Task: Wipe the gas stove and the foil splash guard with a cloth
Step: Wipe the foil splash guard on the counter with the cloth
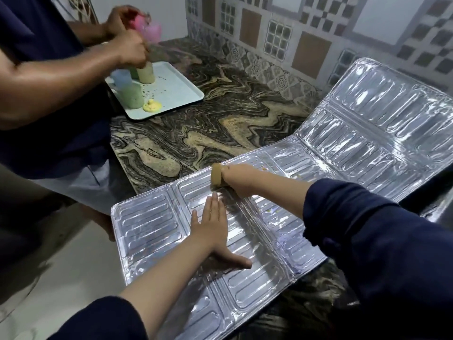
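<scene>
Head view, right hand (239,179) gripping cloth (217,177)

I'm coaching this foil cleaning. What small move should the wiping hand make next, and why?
Probably draw the cloth in the right hand rightward along the foil splash guard, where brownish specks show, while the flat left hand steadies the panel.

left hand (212,225) lies flat, palm down, fingers straight and together, thumb spread wide. right hand (239,180) is curled in a grip, forearm reaching forward. both arms wear dark sleeves.
</scene>
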